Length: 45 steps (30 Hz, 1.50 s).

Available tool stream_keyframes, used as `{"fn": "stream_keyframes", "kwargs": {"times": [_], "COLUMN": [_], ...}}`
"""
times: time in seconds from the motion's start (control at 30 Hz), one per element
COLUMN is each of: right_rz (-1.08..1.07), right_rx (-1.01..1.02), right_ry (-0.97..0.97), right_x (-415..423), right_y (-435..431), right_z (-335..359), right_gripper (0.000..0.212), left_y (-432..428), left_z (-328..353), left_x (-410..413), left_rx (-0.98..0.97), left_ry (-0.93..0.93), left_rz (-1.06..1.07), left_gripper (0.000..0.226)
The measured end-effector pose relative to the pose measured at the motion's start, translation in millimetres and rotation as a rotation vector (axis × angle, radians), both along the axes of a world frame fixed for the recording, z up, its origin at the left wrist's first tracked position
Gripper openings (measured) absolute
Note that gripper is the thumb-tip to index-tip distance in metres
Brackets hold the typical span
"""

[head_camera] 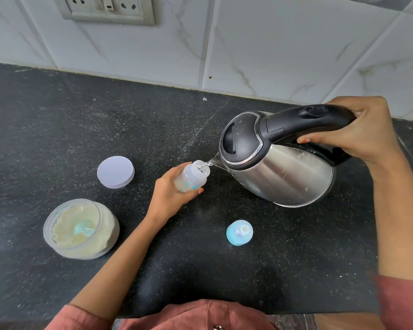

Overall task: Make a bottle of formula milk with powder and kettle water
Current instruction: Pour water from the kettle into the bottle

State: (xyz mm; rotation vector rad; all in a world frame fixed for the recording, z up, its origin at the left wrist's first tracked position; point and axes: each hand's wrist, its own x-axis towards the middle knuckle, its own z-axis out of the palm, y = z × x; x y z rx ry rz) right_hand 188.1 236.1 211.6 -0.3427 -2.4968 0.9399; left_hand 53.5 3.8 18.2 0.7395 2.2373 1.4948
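One black counter [81,115], tiled wall [272,44]; left hand [169,195] grips bottle [194,177], right hand [357,132] grips kettle [286,175].

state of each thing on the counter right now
baby bottle, uncapped, tilted, taking water
kettle, lid shut, tilted, pouring
powder jar, open, scoop inside
jar lid, off, on counter
teat cap, off, on counter
left hand, grips baby bottle
right hand, grips kettle handle

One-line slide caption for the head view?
Right hand tilts kettle, pouring water into the bottle the left hand holds; powder jar and teat cap sit nearby.
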Motion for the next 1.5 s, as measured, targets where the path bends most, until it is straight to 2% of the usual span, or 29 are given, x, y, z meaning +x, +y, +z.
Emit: {"fn": "stream_keyframes", "kwargs": {"times": [0.07, 0.3, 0.37, 0.5, 0.77, 0.87, 1.03, 1.37, 1.5], "right_rz": [0.004, 0.013, 0.008, -0.006, -0.004, -0.007, 0.007, 0.008, 0.014], "right_rx": [-0.018, 0.022, 0.04, 0.053, 0.05, 0.049, 0.012, -0.003, -0.003], "right_ry": [-0.003, -0.004, -0.003, 0.005, 0.009, 0.013, 0.005, 0.011, 0.016], "right_x": [0, 1, 2, 3, 3, 4, 3, 3, 3], "right_y": [-2, -1, 1, 6, 6, 5, -1, -2, -2], "right_z": [2, 2, 1, -1, 2, 4, 9, 11, 12], "right_gripper": [0.057, 0.064, 0.062, 0.041, 0.046, 0.042, 0.056, 0.063, 0.058], "left_y": [0, 1, 1, 1, 1, 2, 4, 7, 8], "left_z": [0, 2, 2, 2, 4, 4, 4, 2, 1], "left_x": [0, 2, 1, 1, 0, 1, 3, 2, 3], "left_rx": [0.006, 0.02, 0.025, 0.024, 0.034, 0.037, 0.047, 0.051, 0.066], "left_ry": [-0.007, -0.013, -0.011, -0.008, -0.001, -0.004, -0.009, -0.015, -0.021], "left_rz": [0.002, 0.006, 0.006, 0.006, 0.005, 0.009, 0.006, 0.011, 0.013], "left_gripper": [0.06, 0.059, 0.059, 0.059, 0.059, 0.059, 0.06, 0.059, 0.058]}}
